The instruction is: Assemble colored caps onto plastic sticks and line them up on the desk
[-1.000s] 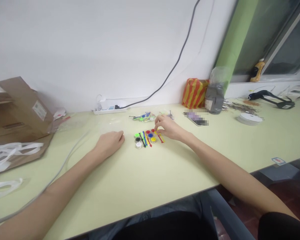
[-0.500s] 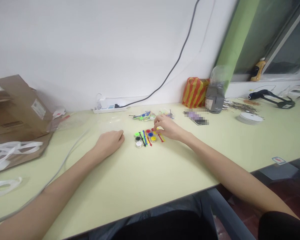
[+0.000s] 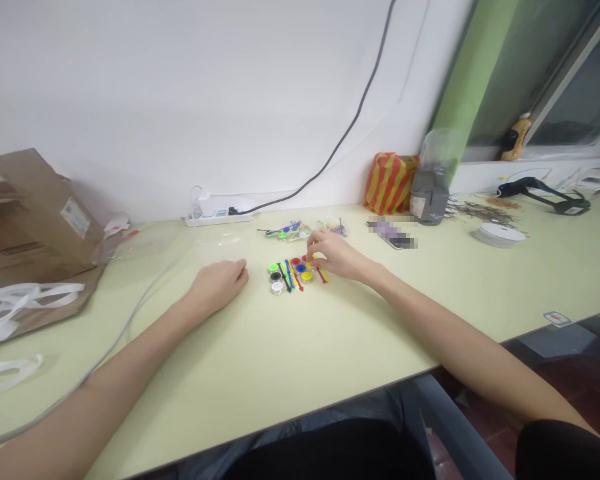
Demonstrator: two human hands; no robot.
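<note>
My right hand [image 3: 333,255] reaches over the right side of a group of small coloured pieces, its thumb and fingertips curled down in a pinch beside a red disc [image 3: 295,262]. What the fingertips hold, if anything, is too small to make out. Around it lie a blue disc [image 3: 301,269], a yellow disc [image 3: 307,277], a green disc [image 3: 273,268], a black disc [image 3: 275,277] and a white disc [image 3: 277,288]. Several coloured arrow-shaped sticks lie among them, including a red arrow [image 3: 322,274] below the hand. Left of the pieces, my left hand [image 3: 220,283] rests on the table, fingers curled in.
Behind the pieces lie clear bags of similar parts [image 3: 287,231]. A power strip [image 3: 217,217] sits by the wall. At left are a cardboard box [image 3: 45,213] and a grey cable [image 3: 125,330]; at right, a phone [image 3: 393,235], a striped bag [image 3: 390,183] and a white roll [image 3: 500,235].
</note>
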